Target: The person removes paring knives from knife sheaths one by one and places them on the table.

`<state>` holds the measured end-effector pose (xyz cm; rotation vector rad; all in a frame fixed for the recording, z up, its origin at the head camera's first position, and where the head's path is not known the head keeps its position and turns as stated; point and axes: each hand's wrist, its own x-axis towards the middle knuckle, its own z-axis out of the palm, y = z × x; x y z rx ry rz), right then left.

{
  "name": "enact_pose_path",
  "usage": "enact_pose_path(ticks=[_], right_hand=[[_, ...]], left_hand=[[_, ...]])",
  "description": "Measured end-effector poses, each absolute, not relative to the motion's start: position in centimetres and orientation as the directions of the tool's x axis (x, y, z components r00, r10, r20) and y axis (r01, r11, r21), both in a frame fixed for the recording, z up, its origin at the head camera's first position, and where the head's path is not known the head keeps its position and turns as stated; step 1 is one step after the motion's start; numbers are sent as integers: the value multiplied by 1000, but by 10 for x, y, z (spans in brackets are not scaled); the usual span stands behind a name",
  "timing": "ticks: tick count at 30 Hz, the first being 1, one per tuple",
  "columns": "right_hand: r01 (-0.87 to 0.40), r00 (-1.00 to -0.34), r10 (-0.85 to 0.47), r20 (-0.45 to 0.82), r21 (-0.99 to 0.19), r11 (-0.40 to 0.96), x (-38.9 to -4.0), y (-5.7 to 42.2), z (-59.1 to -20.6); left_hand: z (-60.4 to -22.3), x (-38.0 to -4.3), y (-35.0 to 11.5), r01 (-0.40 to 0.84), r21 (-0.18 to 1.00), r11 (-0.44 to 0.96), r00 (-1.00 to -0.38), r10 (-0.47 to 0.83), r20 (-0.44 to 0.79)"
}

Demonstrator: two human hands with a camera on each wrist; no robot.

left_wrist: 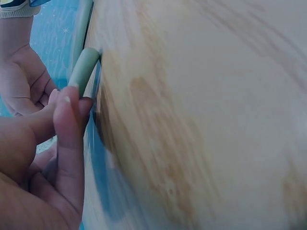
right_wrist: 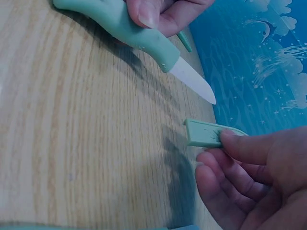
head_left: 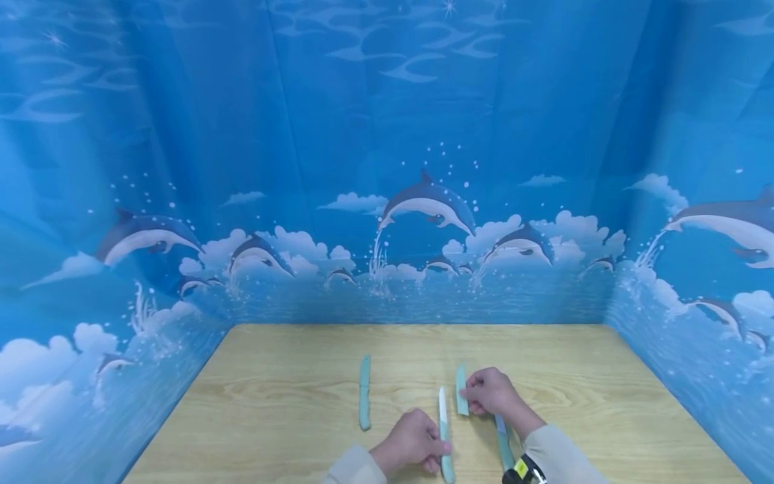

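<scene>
My left hand (head_left: 412, 440) pinches a small knife (head_left: 446, 464) by its pale green handle, with the bare white blade (right_wrist: 194, 81) pointing away from me. In the left wrist view the handle's end (left_wrist: 85, 69) sticks out past the fingers. Just to the right, my right hand (head_left: 491, 392) holds a pale green blade sheath (right_wrist: 204, 134) between thumb and fingers. Its open end faces the knife tip in the right wrist view, and the two are apart. Both are held a little above the wooden table.
A second green knife (head_left: 364, 396), its blade covered by a sheath, lies on the table (head_left: 278, 390) to the left. Another green-handled knife (head_left: 504, 447) lies beside my right forearm, partly hidden by it. Blue dolphin-print curtains (head_left: 338, 168) enclose the table's back and sides.
</scene>
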<state>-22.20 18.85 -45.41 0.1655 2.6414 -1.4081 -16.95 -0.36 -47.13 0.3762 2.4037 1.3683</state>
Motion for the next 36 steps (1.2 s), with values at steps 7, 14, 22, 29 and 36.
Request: enact_pose_path(ticks=[7,14,22,29,36], right_hand=[[149,-981,-11,-195,-779,609,-219,190,-455],[158,-972,-28,-233,-737,658,-217,194,-456],[162,-967,-34,-253,-711,684,-215,195,-454],[160,-971,-13,-239,-687,709,-212,195,-455],[162,-971,-3,-239,-664,730,-212,194,-457]], left_hand=[[-471,-169,-2,37,861,507,-899,393,-193],[-473,-171,-2,34,853,520,-891,402,-210],[-471,-171,-2,18,849,528,-886,402,-231],[-470,-170,0,20,825,564,-888,390,-245],[-470,-170,1,31,805,592,-886,389,-251]])
